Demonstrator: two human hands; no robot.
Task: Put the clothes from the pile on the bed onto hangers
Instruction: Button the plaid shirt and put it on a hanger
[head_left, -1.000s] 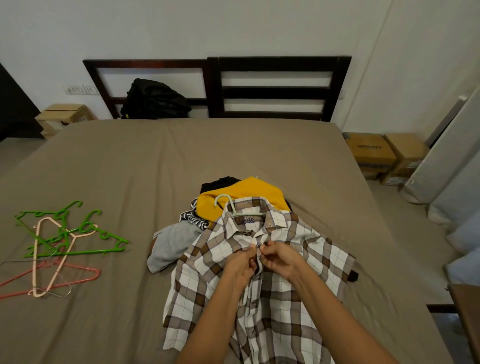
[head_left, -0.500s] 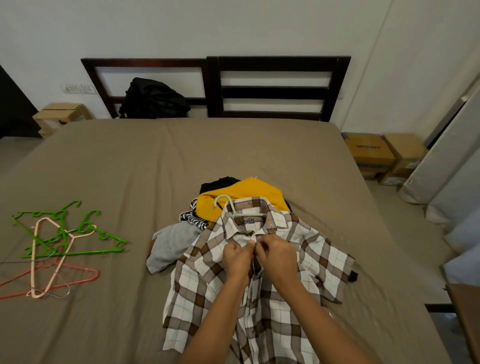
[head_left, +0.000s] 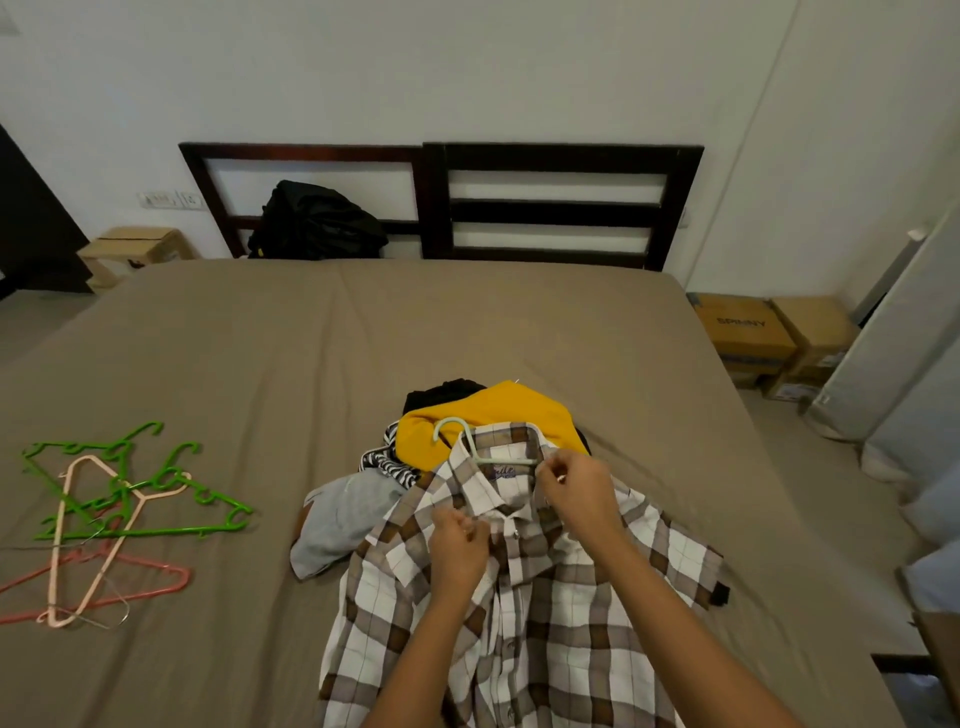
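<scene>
Left hand (head_left: 458, 546), right hand (head_left: 577, 493) in pinch grips on plaid shirt (head_left: 545, 623), perhaps collar; pile (head_left: 498, 410) behind, hangers (head_left: 156, 531) far left.

Even, soft indoor light, perhaps from overhead; shadows stay faint. Wide-angle lens bows the edges, and fine detail looks slightly soft.

1. Home bedroom: wide bed (head_left: 260, 364) under a brown sheet, dark wooden headboard (head_left: 436, 202) at its far end.
2. clothes pile (head_left: 488, 415) and plastic hangers (head_left: 130, 509) on the bed.
3. cardboard boxes (head_left: 743, 327) on the floor right of the bed.
</scene>
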